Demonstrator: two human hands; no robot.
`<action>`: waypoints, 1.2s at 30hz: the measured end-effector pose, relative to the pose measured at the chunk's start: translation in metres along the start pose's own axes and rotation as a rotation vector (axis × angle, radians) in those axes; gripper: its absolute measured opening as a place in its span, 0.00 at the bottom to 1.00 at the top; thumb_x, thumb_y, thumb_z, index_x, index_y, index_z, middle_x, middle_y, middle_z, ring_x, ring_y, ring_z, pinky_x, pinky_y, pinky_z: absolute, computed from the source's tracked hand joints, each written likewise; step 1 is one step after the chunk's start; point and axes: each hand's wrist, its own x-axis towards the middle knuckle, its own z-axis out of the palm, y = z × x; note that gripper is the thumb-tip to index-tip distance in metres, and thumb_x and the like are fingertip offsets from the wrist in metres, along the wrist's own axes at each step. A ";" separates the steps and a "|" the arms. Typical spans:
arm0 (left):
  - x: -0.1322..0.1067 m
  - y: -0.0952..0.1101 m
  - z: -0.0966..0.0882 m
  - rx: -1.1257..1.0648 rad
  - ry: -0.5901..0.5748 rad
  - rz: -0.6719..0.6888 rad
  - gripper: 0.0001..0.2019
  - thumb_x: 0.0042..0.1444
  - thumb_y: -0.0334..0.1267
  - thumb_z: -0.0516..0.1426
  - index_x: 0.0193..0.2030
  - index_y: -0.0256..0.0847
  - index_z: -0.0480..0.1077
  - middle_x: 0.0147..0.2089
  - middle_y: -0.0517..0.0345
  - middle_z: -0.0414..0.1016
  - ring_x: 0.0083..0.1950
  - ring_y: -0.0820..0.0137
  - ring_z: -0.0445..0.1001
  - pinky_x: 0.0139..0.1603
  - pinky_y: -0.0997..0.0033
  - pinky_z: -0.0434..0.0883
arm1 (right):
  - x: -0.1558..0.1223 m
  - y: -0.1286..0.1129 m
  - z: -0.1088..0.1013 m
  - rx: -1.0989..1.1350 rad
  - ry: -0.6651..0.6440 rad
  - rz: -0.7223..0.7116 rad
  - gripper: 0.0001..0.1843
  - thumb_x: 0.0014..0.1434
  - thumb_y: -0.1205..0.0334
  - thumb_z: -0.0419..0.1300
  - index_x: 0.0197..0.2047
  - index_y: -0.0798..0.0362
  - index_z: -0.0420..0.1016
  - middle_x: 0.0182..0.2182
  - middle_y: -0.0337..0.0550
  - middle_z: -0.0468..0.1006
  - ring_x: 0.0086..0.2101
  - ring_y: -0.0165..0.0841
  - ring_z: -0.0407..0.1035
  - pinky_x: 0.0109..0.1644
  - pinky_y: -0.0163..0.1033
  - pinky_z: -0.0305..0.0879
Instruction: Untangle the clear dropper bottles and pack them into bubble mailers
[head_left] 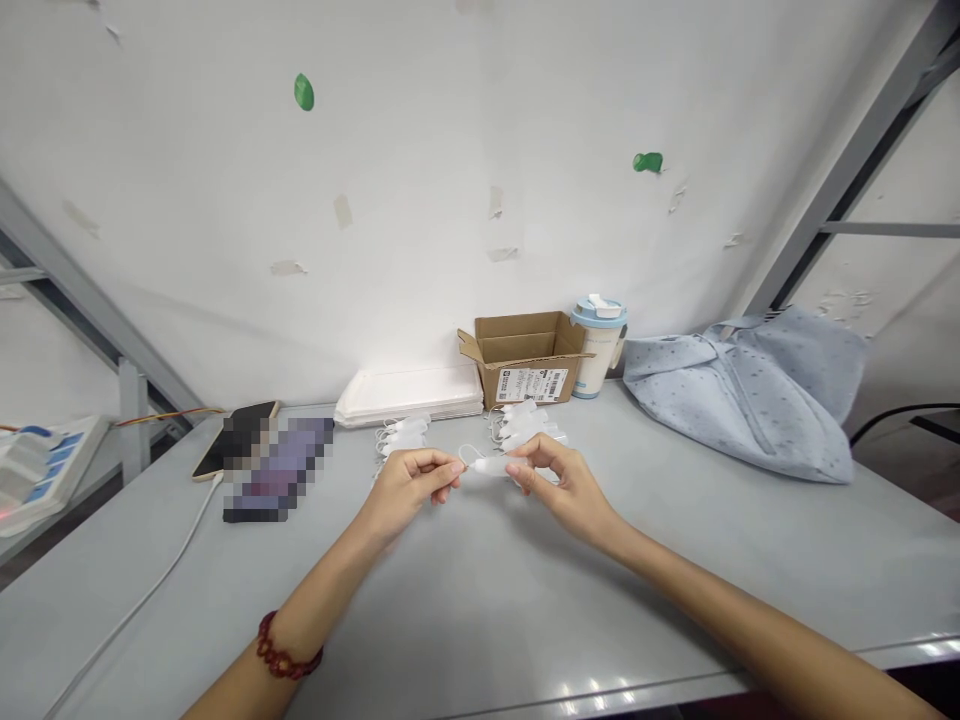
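Low over the grey table, a small translucent white squeeze bottle (491, 466) lies nearly level between my hands. My right hand (561, 482) pinches its body from the right with thumb and fingers. At the bottle's narrow tip, my left hand (415, 482) is closed in a pinch on the left side. A thin white loop rises from near that tip. Just behind the hands lie two groups of similar bottles with thin loops, a left group (406, 432) and a right group (523, 422), each partly hidden by a hand.
Against the wall stand a white flat stack (409, 393), an open cardboard box (525, 385) and a lidded cup (596, 350). A blue cloth bag (739, 400) lies right. Leftward are a phone (234, 440), a blurred-out flat object (277, 475), a white cable (150, 592) and a power strip (64, 465).
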 end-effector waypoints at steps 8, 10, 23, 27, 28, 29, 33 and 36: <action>0.000 0.002 -0.004 -0.092 -0.056 -0.019 0.11 0.49 0.42 0.59 0.23 0.36 0.71 0.23 0.61 0.67 0.24 0.76 0.61 0.29 0.75 0.61 | 0.002 -0.001 -0.002 0.066 -0.016 0.026 0.11 0.58 0.53 0.55 0.33 0.53 0.67 0.21 0.34 0.68 0.26 0.29 0.66 0.30 0.34 0.58; 0.001 0.001 -0.007 -0.089 -0.059 -0.016 0.13 0.50 0.44 0.58 0.24 0.36 0.71 0.23 0.60 0.67 0.24 0.76 0.62 0.28 0.75 0.62 | 0.001 0.000 -0.002 0.069 -0.017 0.033 0.12 0.58 0.52 0.55 0.33 0.52 0.66 0.21 0.34 0.68 0.27 0.29 0.66 0.30 0.34 0.58; -0.003 0.016 -0.035 0.348 -0.366 -0.064 0.14 0.48 0.46 0.58 0.22 0.38 0.71 0.22 0.59 0.68 0.25 0.72 0.63 0.27 0.75 0.59 | -0.003 0.008 0.004 -0.259 -0.117 -0.112 0.08 0.60 0.55 0.54 0.37 0.51 0.67 0.28 0.39 0.75 0.33 0.32 0.69 0.38 0.39 0.59; -0.004 0.020 -0.069 0.510 -0.385 -0.153 0.15 0.47 0.46 0.58 0.16 0.39 0.67 0.17 0.62 0.59 0.22 0.74 0.57 0.23 0.74 0.54 | 0.001 0.015 -0.001 -0.597 -0.129 -0.267 0.03 0.61 0.64 0.53 0.37 0.53 0.66 0.34 0.43 0.75 0.36 0.34 0.68 0.43 0.42 0.56; -0.004 0.020 -0.075 0.537 -0.360 -0.161 0.16 0.47 0.45 0.57 0.14 0.39 0.64 0.16 0.64 0.56 0.21 0.74 0.53 0.23 0.74 0.51 | 0.003 0.017 -0.002 -0.691 -0.136 -0.279 0.02 0.61 0.65 0.53 0.37 0.53 0.66 0.35 0.44 0.75 0.36 0.34 0.68 0.43 0.42 0.55; -0.004 0.019 -0.080 0.559 -0.333 -0.166 0.18 0.46 0.45 0.57 0.13 0.39 0.62 0.16 0.64 0.53 0.21 0.75 0.50 0.23 0.73 0.48 | 0.004 0.018 -0.004 -0.785 -0.147 -0.280 0.02 0.60 0.66 0.54 0.36 0.54 0.67 0.35 0.45 0.75 0.36 0.34 0.68 0.43 0.42 0.54; -0.002 0.014 -0.089 0.599 -0.258 -0.204 0.19 0.45 0.46 0.57 0.10 0.39 0.61 0.15 0.65 0.49 0.20 0.75 0.46 0.23 0.72 0.43 | 0.009 0.019 -0.008 -1.094 -0.196 -0.267 0.04 0.60 0.66 0.55 0.33 0.56 0.68 0.32 0.47 0.76 0.34 0.36 0.69 0.41 0.42 0.52; -0.001 0.009 -0.090 0.628 -0.248 -0.241 0.16 0.42 0.48 0.58 0.13 0.40 0.69 0.14 0.66 0.49 0.19 0.75 0.46 0.23 0.72 0.42 | 0.009 0.019 -0.008 -1.239 -0.208 -0.296 0.06 0.60 0.64 0.56 0.32 0.56 0.69 0.29 0.48 0.76 0.33 0.38 0.69 0.40 0.42 0.51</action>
